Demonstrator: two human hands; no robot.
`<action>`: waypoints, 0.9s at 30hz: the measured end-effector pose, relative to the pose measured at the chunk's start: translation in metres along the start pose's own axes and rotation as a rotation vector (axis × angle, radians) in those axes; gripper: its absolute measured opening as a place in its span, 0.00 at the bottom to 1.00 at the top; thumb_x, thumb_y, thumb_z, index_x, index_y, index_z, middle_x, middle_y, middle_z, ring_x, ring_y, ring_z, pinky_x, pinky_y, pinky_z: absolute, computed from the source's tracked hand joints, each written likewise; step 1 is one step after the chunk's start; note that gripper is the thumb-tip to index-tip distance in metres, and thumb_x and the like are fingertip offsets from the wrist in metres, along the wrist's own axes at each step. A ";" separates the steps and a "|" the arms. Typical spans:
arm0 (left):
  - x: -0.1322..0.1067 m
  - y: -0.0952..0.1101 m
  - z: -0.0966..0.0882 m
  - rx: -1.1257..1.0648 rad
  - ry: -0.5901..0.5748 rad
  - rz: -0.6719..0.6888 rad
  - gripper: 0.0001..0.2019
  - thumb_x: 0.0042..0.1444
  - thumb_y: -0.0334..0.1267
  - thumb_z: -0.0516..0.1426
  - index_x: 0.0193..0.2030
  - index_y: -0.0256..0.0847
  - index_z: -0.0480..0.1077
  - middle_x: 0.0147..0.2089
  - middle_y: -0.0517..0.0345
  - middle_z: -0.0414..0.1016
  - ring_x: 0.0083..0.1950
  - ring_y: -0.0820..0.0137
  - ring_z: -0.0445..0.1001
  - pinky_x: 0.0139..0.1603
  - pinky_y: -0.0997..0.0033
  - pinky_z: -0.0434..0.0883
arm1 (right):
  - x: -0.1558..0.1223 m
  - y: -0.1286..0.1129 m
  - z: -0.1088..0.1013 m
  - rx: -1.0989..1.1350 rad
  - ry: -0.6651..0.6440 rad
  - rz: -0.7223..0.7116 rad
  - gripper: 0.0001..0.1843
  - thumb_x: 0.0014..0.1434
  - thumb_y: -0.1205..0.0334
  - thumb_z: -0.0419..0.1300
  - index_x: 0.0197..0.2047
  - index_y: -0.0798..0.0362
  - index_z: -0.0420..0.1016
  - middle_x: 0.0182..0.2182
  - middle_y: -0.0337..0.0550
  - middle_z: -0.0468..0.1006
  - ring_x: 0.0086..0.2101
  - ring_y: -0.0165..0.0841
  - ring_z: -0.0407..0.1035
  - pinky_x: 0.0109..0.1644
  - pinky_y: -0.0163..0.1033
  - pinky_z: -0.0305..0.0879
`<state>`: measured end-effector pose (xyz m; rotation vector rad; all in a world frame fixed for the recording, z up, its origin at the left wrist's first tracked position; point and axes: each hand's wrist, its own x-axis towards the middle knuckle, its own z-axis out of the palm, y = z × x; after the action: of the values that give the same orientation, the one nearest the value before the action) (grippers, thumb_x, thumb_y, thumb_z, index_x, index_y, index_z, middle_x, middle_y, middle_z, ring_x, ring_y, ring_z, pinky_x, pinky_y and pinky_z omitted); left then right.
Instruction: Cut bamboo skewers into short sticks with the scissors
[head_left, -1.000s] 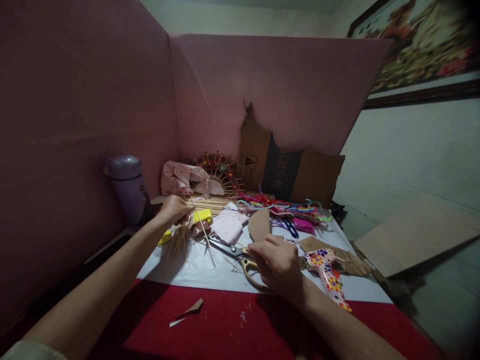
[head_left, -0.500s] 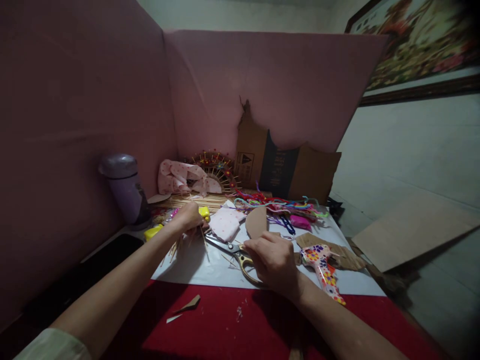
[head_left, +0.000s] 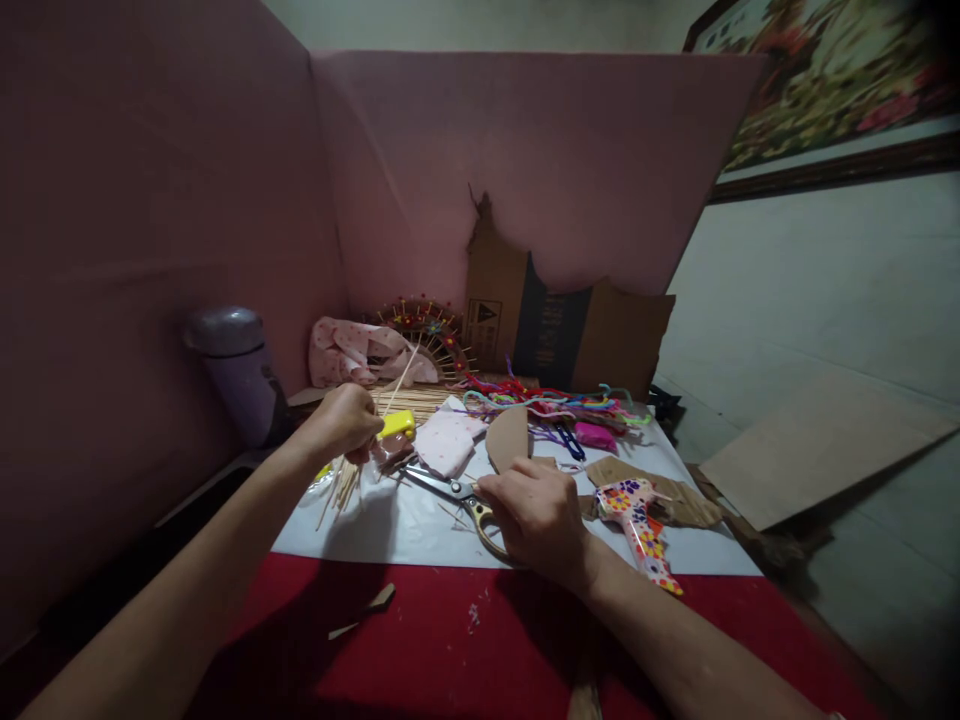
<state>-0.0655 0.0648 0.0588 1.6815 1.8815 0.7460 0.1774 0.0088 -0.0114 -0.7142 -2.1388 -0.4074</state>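
My left hand (head_left: 346,422) is closed round a thin wooden stick (head_left: 403,378), which slants up and right out of the fingers. Just under that hand lies a loose bunch of similar sticks (head_left: 343,492), beside a yellow packet (head_left: 397,424). My right hand (head_left: 536,508) grips a pair of scissors (head_left: 453,488) with gold-toned handles, the blades pointing left. Part of the handles is covered by the fingers. Behind the scissors are a folded piece of dotted white cloth (head_left: 448,440) and a rounded cardboard piece (head_left: 508,440).
A floral glue gun (head_left: 637,525) lies on torn cardboard (head_left: 686,495) at right. Colourful pipe cleaners (head_left: 540,402) and a pink packet (head_left: 596,436) sit behind. A purple bottle (head_left: 240,380) stands left. Large cardboard (head_left: 491,300) leans at the back, near a decorated stick fan (head_left: 431,330).
My left hand has drawn back to the left and lifted, bringing a stick up, now slanting above the yellow packet. My right hand stays on the scissors. The view has shifted slightly.
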 end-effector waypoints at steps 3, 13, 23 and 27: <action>-0.006 0.009 0.009 -0.190 -0.041 0.062 0.03 0.39 0.29 0.58 0.19 0.36 0.67 0.13 0.57 0.69 0.15 0.69 0.70 0.16 0.74 0.66 | 0.000 0.001 0.001 -0.007 -0.010 0.004 0.11 0.58 0.68 0.52 0.26 0.55 0.71 0.17 0.38 0.66 0.23 0.30 0.59 0.27 0.36 0.48; -0.019 0.019 0.039 -0.590 -0.146 0.244 0.08 0.40 0.33 0.61 0.23 0.36 0.64 0.20 0.55 0.74 0.20 0.73 0.71 0.22 0.77 0.65 | -0.001 0.004 0.003 -0.018 -0.021 0.042 0.12 0.58 0.68 0.53 0.25 0.55 0.70 0.17 0.38 0.66 0.23 0.29 0.58 0.27 0.35 0.47; -0.029 -0.010 0.059 -0.430 -0.094 0.391 0.06 0.48 0.33 0.55 0.31 0.40 0.59 0.27 0.59 0.73 0.28 0.69 0.74 0.25 0.73 0.67 | -0.005 0.006 0.007 -0.007 -0.052 0.075 0.12 0.60 0.66 0.52 0.27 0.55 0.72 0.18 0.39 0.66 0.23 0.30 0.59 0.28 0.36 0.48; -0.034 -0.012 0.064 -0.403 -0.148 0.458 0.04 0.48 0.32 0.55 0.30 0.39 0.61 0.26 0.59 0.72 0.27 0.72 0.71 0.27 0.74 0.66 | -0.006 0.007 0.008 0.008 -0.061 0.096 0.11 0.60 0.65 0.53 0.28 0.55 0.72 0.18 0.39 0.66 0.24 0.30 0.59 0.28 0.36 0.48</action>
<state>-0.0265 0.0340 0.0044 1.8483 1.1544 1.0608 0.1791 0.0163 -0.0205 -0.8308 -2.1520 -0.3295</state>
